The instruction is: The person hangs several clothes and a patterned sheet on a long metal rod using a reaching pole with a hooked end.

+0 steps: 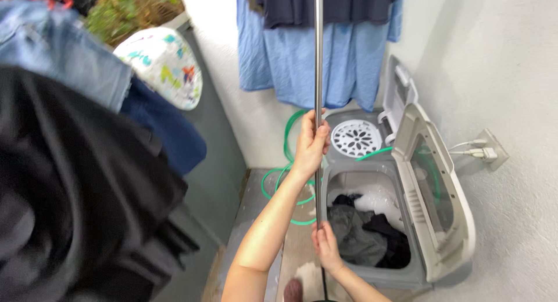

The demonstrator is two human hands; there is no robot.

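Pole (318,58) stands upright, long axis vertical, w/ left hand (310,144) fingers wrapped round it mid-shaft & right hand (325,245) gripping its bottom end beside washer (447,220).

The washer tub (372,194) stands open above, hemmed by raised lid (433,197), metal pole (318,75) and hanging clothes (70,180).

Grey floor (256,203) – washing machine (407,220), perhaps green hose (273,180), atop

my pole (318,58) is smooth shiny metal; the washer (433,220) is matt grey plastic, the clothes (366,235) inside wet, soft cloth.
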